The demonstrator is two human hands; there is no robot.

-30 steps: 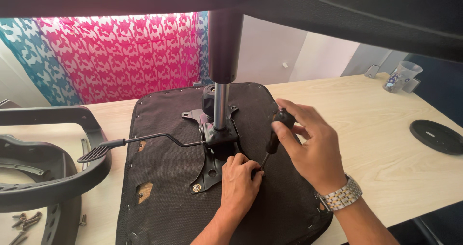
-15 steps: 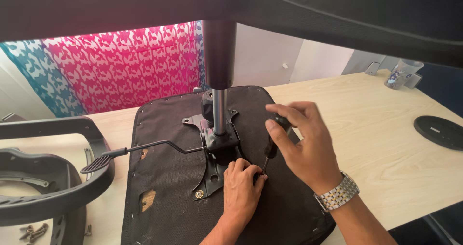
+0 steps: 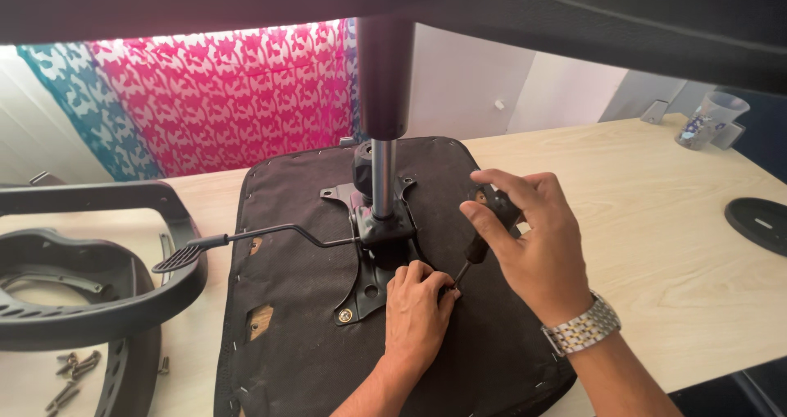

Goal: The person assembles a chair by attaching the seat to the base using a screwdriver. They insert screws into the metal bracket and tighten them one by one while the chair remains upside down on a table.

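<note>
Right hand [image 3: 537, 249] grips screwdriver [image 3: 484, 236]; left hand [image 3: 418, 306] apparently steadies tip.

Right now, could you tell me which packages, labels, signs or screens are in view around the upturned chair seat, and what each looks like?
No packages, labels, signs or screens show.
Nearest in kind: clear plastic cup, far right corner of the table, holding small items too blurred to tell.
Right hand grips a black-handled screwdriver; left hand rests at its tip on the black seat underside.
</note>
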